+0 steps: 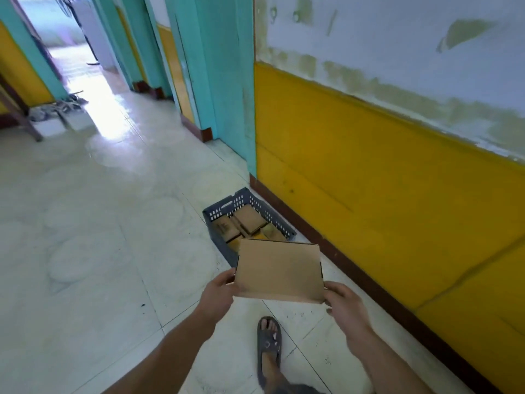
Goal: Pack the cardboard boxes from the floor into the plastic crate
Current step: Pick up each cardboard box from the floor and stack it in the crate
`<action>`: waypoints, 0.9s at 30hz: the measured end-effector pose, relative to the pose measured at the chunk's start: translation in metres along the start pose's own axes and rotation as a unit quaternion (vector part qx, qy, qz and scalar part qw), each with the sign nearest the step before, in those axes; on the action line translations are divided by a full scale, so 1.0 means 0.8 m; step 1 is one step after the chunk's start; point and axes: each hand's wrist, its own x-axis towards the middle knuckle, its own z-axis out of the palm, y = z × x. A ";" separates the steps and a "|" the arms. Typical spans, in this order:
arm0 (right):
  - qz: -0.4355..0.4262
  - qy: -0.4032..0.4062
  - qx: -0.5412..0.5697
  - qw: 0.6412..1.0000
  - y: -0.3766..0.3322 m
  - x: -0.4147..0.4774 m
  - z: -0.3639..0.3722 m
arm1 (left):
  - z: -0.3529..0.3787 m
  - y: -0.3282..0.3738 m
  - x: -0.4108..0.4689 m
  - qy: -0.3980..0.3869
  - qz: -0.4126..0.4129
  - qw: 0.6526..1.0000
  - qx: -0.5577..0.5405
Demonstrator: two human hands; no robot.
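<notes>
Now both hands, left (217, 288) and right (345, 304), grip a flat box (278, 270) by its sides, held above the floor just short of the crate (220, 214). Other boxes (250, 220) already lie inside, so it probably should go in level over them.

Tiled corridor (85, 223) of a building: teal door frames (221, 81), yellow-and-white peeling wall (397, 137).
</notes>
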 end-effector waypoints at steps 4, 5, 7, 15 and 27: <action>0.004 -0.002 0.021 1.000 -0.055 0.095 0.061 | -0.027 0.055 0.104 0.004 0.009 1.000 0.026; 0.005 -0.004 0.032 0.999 -0.070 0.121 0.077 | -0.034 0.071 0.132 0.005 0.012 0.999 0.033; 0.009 -0.009 0.042 0.999 -0.098 0.168 0.107 | -0.049 0.103 0.183 0.008 0.008 0.999 0.046; 0.035 -0.029 0.024 0.999 -0.215 0.312 0.205 | -0.106 0.215 0.354 0.002 -0.016 0.999 0.039; 0.140 0.100 0.052 0.984 -0.325 0.462 0.378 | -0.182 0.324 0.660 -0.110 -0.044 0.984 0.136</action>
